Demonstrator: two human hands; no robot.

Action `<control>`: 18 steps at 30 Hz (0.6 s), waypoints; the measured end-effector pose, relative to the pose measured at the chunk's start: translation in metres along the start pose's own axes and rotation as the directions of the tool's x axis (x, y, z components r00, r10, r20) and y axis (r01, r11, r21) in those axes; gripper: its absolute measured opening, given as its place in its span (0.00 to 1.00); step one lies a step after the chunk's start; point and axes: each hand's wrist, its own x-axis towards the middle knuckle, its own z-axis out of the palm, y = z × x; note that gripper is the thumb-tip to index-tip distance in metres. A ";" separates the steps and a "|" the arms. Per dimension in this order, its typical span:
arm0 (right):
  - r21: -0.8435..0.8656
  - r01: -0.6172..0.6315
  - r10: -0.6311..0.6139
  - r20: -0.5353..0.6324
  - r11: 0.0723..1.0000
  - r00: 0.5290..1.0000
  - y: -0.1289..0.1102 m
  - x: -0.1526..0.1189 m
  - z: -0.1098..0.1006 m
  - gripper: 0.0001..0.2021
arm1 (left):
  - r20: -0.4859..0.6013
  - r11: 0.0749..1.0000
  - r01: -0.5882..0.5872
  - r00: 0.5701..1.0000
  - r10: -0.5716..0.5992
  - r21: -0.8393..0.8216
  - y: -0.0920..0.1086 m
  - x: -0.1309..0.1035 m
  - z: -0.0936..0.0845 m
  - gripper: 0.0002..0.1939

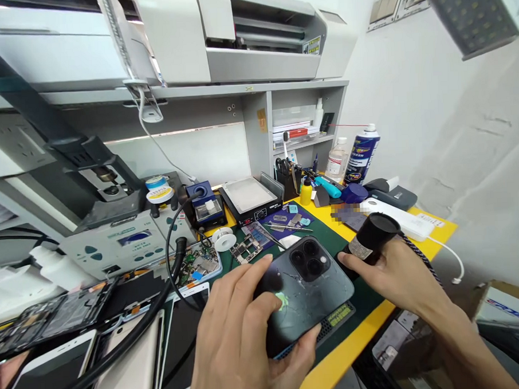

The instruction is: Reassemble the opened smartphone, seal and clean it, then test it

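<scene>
My left hand [243, 327] grips a dark smartphone [307, 307] by its left end, tilted above the bench, its scuffed back facing me. The triple camera block shows at the phone's upper right. A bright green patch glows or sticks on the back by my finger; I cannot tell which. Just right of the phone, my right hand [392, 269] is wrapped around a black cylindrical tool [375, 232] with a small label. Its near end is partly hidden, and a dark braided cord runs behind that hand. Under the phone lies a green mat [346, 322].
Several phones and a thick black hose [161, 302] crowd the left. Behind are a circuit board [247, 248], solder spool [224, 239], tweezers [274, 238] and heating plate [251, 200]. A spray can [362, 155] and clear bottle [336, 158] stand back right. The yellow bench edge [348, 360] runs in front.
</scene>
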 end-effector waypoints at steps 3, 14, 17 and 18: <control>0.028 0.043 -0.042 -0.033 0.999 0.999 0.010 0.003 0.002 0.22 | -0.003 0.999 0.047 0.999 -0.047 0.013 0.004 0.001 0.001 0.21; 0.875 -0.205 0.179 0.139 0.438 0.974 -0.012 0.008 -0.029 0.19 | 0.007 0.961 0.259 0.965 -0.260 0.093 -0.026 -0.003 0.000 0.21; 0.892 -0.198 0.169 0.140 0.406 0.976 -0.011 0.001 -0.045 0.20 | 0.017 0.966 0.255 0.967 -0.256 0.046 -0.030 -0.003 0.001 0.20; 0.896 -0.186 0.160 0.131 0.403 0.978 -0.011 -0.002 -0.049 0.20 | 0.019 0.968 0.249 0.968 -0.249 0.030 -0.031 -0.002 0.003 0.19</control>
